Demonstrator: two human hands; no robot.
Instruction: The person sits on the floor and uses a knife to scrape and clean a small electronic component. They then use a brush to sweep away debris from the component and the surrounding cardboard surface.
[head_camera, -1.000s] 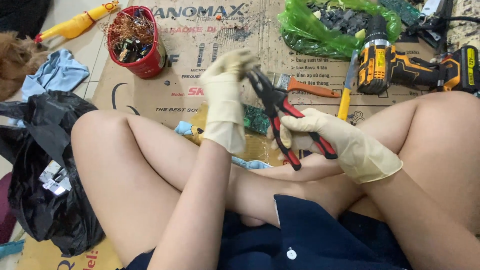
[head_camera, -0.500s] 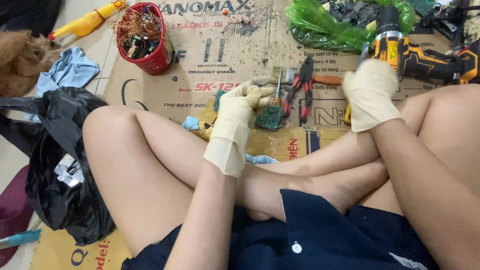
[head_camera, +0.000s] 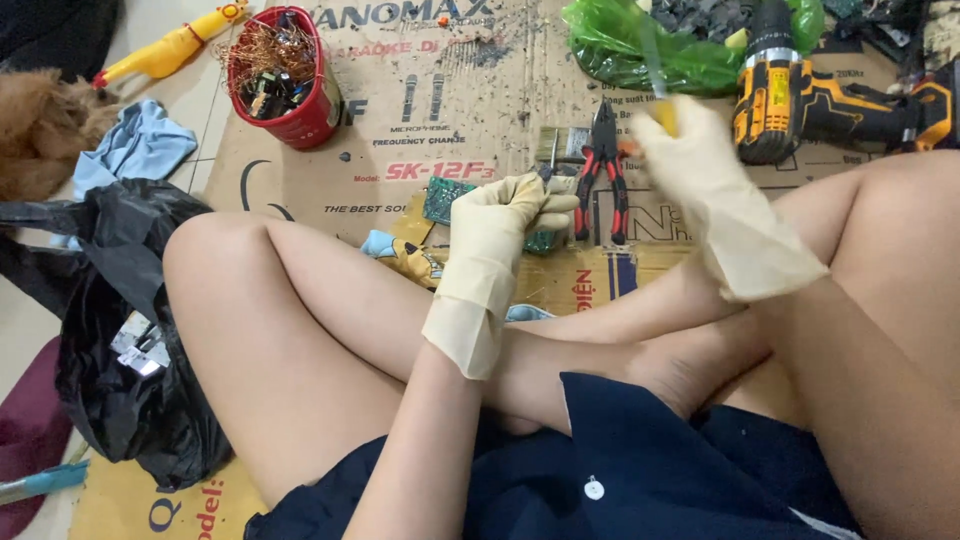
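I sit cross-legged on flattened cardboard (head_camera: 420, 110), both hands in cream rubber gloves. My left hand (head_camera: 505, 215) grips a small green circuit board (head_camera: 445, 197) low over the cardboard. My right hand (head_camera: 690, 160) is raised and blurred, closed around a yellow-handled tool (head_camera: 662, 112) whose shaft points upward. Red-and-black pliers (head_camera: 601, 170) lie shut on the cardboard between my two hands, touched by neither.
A red bucket (head_camera: 305, 120) of copper wire and parts stands at the back left. A yellow-and-black cordless drill (head_camera: 800, 95) and a green plastic bag (head_camera: 660, 50) lie at the back right. A black bag (head_camera: 120, 330) sits by my left knee.
The pliers left my right hand and now lie on the cardboard. My right hand reached toward the drill, then came back raised, holding the yellow-handled tool. My left hand stayed on the circuit board.
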